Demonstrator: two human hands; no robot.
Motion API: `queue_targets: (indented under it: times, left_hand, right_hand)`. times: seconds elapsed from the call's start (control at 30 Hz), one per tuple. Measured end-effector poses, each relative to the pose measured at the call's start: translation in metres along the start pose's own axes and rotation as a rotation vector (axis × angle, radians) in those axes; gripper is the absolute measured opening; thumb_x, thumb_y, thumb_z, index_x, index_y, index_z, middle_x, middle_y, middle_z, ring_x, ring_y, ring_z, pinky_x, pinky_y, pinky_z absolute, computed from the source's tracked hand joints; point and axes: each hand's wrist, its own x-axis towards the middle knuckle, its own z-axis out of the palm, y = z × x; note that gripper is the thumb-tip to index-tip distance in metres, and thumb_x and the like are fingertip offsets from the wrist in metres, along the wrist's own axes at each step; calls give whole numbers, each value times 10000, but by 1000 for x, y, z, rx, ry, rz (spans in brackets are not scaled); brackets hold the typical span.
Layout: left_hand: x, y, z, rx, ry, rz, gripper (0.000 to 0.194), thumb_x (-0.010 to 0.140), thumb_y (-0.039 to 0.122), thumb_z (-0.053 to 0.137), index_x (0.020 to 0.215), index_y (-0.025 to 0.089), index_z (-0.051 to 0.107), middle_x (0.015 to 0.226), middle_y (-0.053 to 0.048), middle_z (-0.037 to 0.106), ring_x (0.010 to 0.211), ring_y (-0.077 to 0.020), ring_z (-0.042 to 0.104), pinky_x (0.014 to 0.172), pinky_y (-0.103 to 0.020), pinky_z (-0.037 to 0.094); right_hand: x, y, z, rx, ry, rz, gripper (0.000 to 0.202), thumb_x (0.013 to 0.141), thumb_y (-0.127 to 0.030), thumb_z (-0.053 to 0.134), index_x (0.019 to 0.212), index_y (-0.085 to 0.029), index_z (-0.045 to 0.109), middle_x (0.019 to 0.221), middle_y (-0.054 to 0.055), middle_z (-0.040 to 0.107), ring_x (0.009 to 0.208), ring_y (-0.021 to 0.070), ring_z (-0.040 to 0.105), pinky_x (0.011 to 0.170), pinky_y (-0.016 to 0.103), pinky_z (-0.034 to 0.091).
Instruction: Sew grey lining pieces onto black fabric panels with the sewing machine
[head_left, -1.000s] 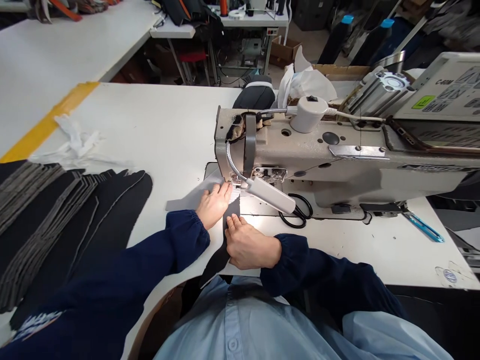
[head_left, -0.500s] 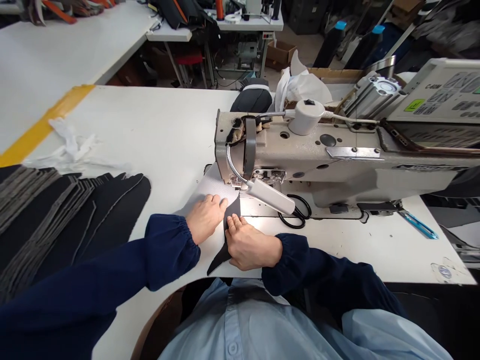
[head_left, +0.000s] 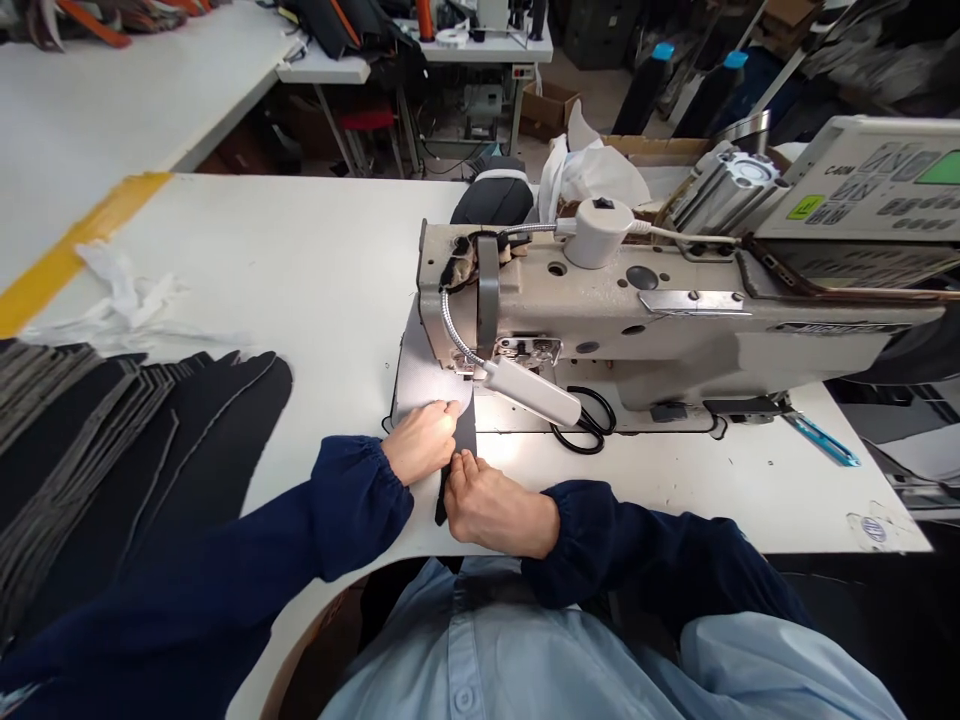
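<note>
The left hand (head_left: 422,442) rests on white cloth (head_left: 420,375), fingers bent; the right hand (head_left: 495,503), fingers together, rests on dark cloth (head_left: 466,430). Pinching cannot be confirmed. Both cloths lie by the sewing machine (head_left: 555,300); dark pieces (head_left: 217,440) lie on the table (head_left: 322,260), left.

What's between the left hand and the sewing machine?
Pale fabric, in the head view: it stretches from under the left hand toward the sewing machine.
</note>
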Motion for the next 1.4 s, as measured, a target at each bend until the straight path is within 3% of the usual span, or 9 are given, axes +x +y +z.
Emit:
queue_targets:
  times: [0.1,0.27,0.43,0.77,1.13,1.4]
  left_hand:
    - [-4,2,8,-53,90,-13,413,763,42,400,1124,140,574,916,-81,654,826,-209,639,722,-304,488]
    - [-16,1,29,-110,254,41,470,738,27,410,1160,159,572,982,-77,650,970,-236,587,873,-363,468]
    - [-17,-5,46,-192,383,140,413,747,-17,371,1057,138,595,943,-74,633,913,-206,549,850,-318,475]
    - [4,-24,58,-255,556,320,316,828,-1,383,781,168,647,845,-50,606,832,-170,505,773,-277,467]
    - [44,-45,58,-166,578,400,282,850,24,446,875,153,696,846,-49,614,864,-167,505,804,-257,467]
    - [64,-63,54,-111,553,446,223,888,125,500,1006,141,688,961,-64,668,969,-175,566,899,-270,470]
  right_hand:
    - [-4,-11,4,-25,60,-48,299,832,1,452,1041,104,639,1068,376,633,952,354,695,682,461,580]
    - [-8,-22,14,-34,166,-106,311,835,0,410,1020,68,650,1037,339,662,925,333,700,740,474,565]
    - [-5,-18,21,-13,209,-62,299,848,-3,406,1009,55,652,1035,319,670,937,311,695,822,470,553]
    - [11,-4,51,73,297,74,326,868,30,368,1070,64,622,1050,315,652,1036,304,650,898,502,534]
    - [22,19,73,-71,380,187,359,919,-44,353,1179,45,584,1152,297,634,1125,323,617,925,511,525]
    - [32,32,72,105,329,312,457,971,-283,406,1249,59,528,1295,351,518,1279,387,477,1023,566,421]
